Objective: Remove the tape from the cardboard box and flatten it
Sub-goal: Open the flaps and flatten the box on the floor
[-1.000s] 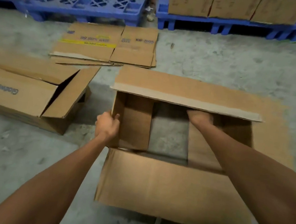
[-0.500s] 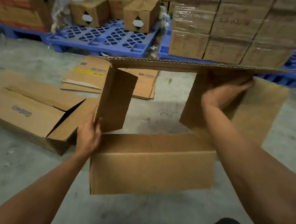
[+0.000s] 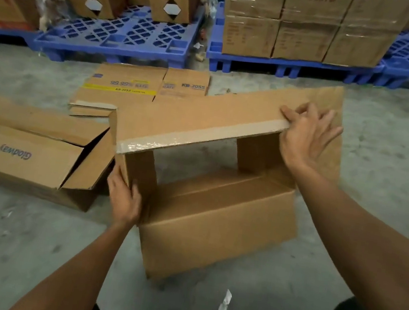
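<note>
now the brown cardboard box (image 3: pixel 218 216) is held tilted on the grey concrete floor (image 3: pixel 29 249), just right of another opened carton (image 3: pixel 24 152); its long flap (image 3: pixel 203 118) carries a glossy strip of clear tape (image 3: pixel 201 135) along the near edge; the left hand (image 3: pixel 124 199) is clamped on the box's left end flap, thumb over its edge; the right hand (image 3: pixel 307 134) is spread, fingers apart, pressed at the tape's right end; the strip is best lifted at that corner with a fingernail and peeled low along the edge while the left side is steadied; a jerk may tear the tape short.
</note>
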The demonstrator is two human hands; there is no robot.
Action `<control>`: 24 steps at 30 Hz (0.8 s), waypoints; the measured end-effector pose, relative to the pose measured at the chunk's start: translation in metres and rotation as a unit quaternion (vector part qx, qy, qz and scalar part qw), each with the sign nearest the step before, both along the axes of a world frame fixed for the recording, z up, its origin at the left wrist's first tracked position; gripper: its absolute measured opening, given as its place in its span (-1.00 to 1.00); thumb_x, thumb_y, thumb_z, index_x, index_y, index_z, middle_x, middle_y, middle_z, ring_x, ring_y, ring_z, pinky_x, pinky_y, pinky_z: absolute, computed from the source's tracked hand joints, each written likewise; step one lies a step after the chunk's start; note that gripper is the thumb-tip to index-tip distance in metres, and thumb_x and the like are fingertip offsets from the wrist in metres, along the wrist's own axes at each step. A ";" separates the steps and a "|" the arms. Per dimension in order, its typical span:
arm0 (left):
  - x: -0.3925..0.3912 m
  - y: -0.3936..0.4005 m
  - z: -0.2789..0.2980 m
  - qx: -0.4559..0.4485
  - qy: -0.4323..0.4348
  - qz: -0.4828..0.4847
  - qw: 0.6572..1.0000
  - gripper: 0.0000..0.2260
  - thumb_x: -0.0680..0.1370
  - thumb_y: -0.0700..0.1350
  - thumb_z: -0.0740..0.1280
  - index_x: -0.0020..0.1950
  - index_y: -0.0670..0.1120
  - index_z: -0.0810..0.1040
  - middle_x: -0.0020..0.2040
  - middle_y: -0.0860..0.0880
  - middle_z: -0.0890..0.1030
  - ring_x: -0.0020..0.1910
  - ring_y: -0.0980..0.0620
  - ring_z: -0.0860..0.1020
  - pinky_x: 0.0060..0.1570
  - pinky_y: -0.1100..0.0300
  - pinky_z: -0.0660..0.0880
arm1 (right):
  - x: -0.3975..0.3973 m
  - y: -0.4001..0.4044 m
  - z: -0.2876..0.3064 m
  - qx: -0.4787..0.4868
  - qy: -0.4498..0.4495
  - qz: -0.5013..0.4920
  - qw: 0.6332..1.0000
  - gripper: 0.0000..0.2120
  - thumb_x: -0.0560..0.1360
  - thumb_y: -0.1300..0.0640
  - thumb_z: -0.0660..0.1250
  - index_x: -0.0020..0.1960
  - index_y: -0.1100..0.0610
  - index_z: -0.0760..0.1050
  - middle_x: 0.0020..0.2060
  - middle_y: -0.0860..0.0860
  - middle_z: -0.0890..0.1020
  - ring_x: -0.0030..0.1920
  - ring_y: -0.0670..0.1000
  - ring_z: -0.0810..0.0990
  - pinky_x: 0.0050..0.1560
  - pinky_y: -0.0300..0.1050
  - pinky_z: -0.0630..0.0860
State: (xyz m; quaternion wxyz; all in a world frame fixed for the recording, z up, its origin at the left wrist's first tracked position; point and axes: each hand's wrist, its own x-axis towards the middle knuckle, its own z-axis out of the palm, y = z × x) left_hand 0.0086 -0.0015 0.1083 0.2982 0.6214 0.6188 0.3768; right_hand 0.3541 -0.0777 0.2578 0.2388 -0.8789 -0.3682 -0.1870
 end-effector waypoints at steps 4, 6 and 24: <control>-0.037 0.034 0.041 0.063 0.142 -0.059 0.986 -0.10 0.38 0.25 0.25 0.61 -0.01 -0.07 0.60 -0.12 0.04 0.55 -0.19 0.05 0.44 -0.25 -0.12 | -0.013 -0.021 -0.011 -0.005 -0.011 0.023 1.000 -0.58 0.46 0.22 0.35 0.23 -0.15 0.56 0.02 0.03 0.48 0.09 0.17 0.35 0.06 0.08 0.17; -0.046 0.051 0.069 0.083 0.228 -0.120 0.963 0.09 0.22 0.45 0.22 0.60 -0.07 -0.05 0.59 -0.14 0.09 0.54 -0.20 0.10 0.39 -0.19 -0.26 | -0.013 -0.037 -0.012 -0.019 -0.026 0.042 0.999 -0.53 0.34 0.25 0.42 0.20 -0.08 0.59 -0.03 0.05 0.46 0.07 0.14 0.38 0.11 0.08 0.18; 0.007 0.067 0.136 -0.032 0.554 -0.382 0.740 -0.68 0.59 0.23 0.19 0.13 0.01 0.49 0.10 -0.04 0.61 -0.01 -0.02 0.55 0.02 0.08 0.50 | 0.021 -0.043 -0.006 -0.245 0.267 0.006 0.932 -0.49 0.61 -0.16 0.05 0.53 -0.05 0.19 0.53 0.10 0.16 0.52 0.22 0.08 0.44 0.29 0.15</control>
